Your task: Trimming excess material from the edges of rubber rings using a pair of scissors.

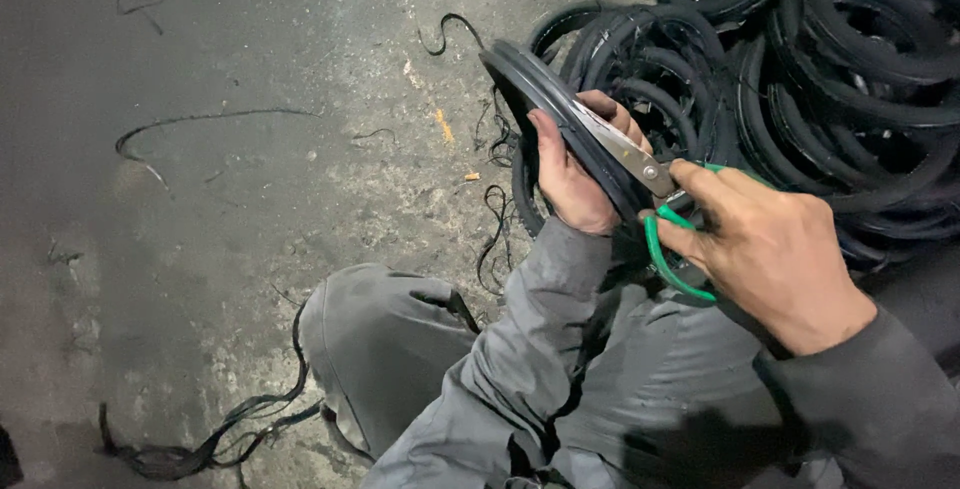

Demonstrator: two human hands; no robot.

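The left hand (568,174) clasps the black rubber ring (545,99) edge-on, while the right hand (770,249), closed around green-handled scissors (645,184), lays their blades along its rim.

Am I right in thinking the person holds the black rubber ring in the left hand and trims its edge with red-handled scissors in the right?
Not quite: the head view shows the scissors have green handles, not red. The left hand does hold the black rubber ring, and the right hand works the scissors along its edge.

bare floor (250,199) left, tyre pile (840,59) crowding right
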